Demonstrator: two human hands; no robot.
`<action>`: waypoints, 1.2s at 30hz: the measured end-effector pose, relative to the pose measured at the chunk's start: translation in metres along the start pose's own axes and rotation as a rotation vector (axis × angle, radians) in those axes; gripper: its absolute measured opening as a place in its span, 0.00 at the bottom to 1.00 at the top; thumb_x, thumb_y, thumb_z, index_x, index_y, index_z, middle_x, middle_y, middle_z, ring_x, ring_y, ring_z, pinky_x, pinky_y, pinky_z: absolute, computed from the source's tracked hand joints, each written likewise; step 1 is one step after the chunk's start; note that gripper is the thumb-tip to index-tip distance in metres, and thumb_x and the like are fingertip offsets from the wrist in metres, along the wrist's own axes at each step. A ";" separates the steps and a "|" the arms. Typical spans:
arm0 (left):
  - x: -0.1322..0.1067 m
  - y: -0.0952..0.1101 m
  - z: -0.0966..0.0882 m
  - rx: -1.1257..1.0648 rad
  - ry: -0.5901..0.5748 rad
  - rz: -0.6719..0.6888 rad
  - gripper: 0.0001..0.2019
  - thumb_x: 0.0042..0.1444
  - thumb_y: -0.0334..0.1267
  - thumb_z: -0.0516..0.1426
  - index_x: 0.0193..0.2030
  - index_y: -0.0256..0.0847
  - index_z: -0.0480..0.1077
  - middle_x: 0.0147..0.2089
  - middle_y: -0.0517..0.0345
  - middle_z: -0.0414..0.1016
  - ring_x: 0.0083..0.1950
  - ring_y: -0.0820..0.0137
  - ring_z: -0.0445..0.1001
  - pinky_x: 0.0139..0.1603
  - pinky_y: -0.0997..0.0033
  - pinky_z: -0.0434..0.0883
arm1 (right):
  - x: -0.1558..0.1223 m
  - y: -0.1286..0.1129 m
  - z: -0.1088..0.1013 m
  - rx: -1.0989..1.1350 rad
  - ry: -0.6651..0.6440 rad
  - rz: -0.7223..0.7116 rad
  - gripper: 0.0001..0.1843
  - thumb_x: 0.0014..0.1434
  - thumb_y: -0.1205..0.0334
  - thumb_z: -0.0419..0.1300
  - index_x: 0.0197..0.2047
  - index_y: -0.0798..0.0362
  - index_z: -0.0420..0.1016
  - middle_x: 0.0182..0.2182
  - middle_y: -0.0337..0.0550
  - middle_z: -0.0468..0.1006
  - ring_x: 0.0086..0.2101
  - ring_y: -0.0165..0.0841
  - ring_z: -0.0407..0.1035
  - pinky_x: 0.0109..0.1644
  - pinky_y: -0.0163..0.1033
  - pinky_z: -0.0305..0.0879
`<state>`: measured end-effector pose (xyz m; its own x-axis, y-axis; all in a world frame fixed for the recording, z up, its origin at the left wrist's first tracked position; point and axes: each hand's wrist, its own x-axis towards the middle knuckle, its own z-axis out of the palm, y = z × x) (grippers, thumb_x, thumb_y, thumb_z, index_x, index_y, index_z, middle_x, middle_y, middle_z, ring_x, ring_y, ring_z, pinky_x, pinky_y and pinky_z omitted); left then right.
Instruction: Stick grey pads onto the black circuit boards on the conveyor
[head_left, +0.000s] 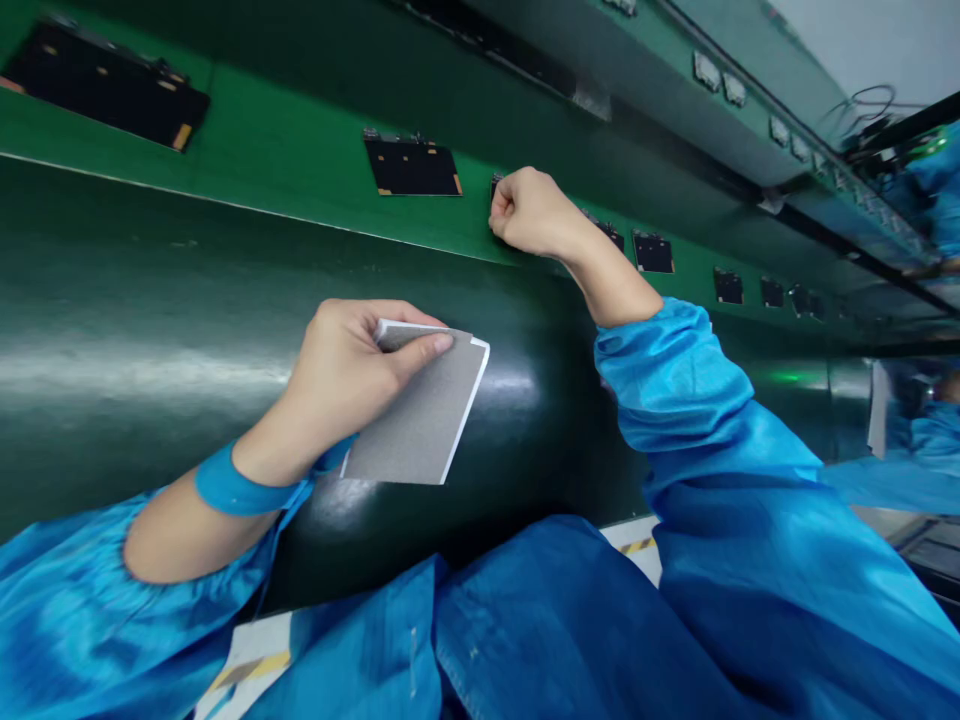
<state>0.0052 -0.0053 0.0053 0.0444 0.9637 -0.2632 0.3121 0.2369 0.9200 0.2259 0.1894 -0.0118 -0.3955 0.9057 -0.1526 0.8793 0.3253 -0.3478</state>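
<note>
My left hand [360, 365] pinches a thin grey sheet with white edges [420, 425] by its upper edge, thumb on top. It hangs tilted over the dark green bench top. A blue band circles that wrist. My right hand [534, 212] is closed with its fingers curled, over the bright green strip. A black flat panel [495, 184] lies mostly hidden behind those fingers, so whether they grip anything cannot be made out. To the left of this hand, another black panel with small tan patches [412, 168] rests on the strip.
A larger-looking black panel [105, 85] lies at the far left of the green strip [277, 150]. Several more, such as one black panel [653, 252], line it to the right. An upper shelf [667, 120] carries small pale parts [706, 71]. Another person's blue sleeve [937, 435] shows at right.
</note>
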 end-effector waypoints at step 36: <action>0.002 -0.001 -0.001 -0.043 0.116 -0.023 0.08 0.55 0.47 0.70 0.36 0.46 0.86 0.35 0.56 0.85 0.35 0.64 0.80 0.30 0.70 0.71 | -0.124 -0.073 0.037 0.360 0.269 -0.478 0.07 0.73 0.68 0.51 0.50 0.50 0.69 0.41 0.44 0.76 0.40 0.35 0.72 0.47 0.43 0.71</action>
<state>0.0039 -0.0037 0.0041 -0.0729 0.9650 -0.2518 0.2704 0.2622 0.9264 0.2007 0.0431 -0.0015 -0.5997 0.7352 0.3160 0.4604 0.6400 -0.6152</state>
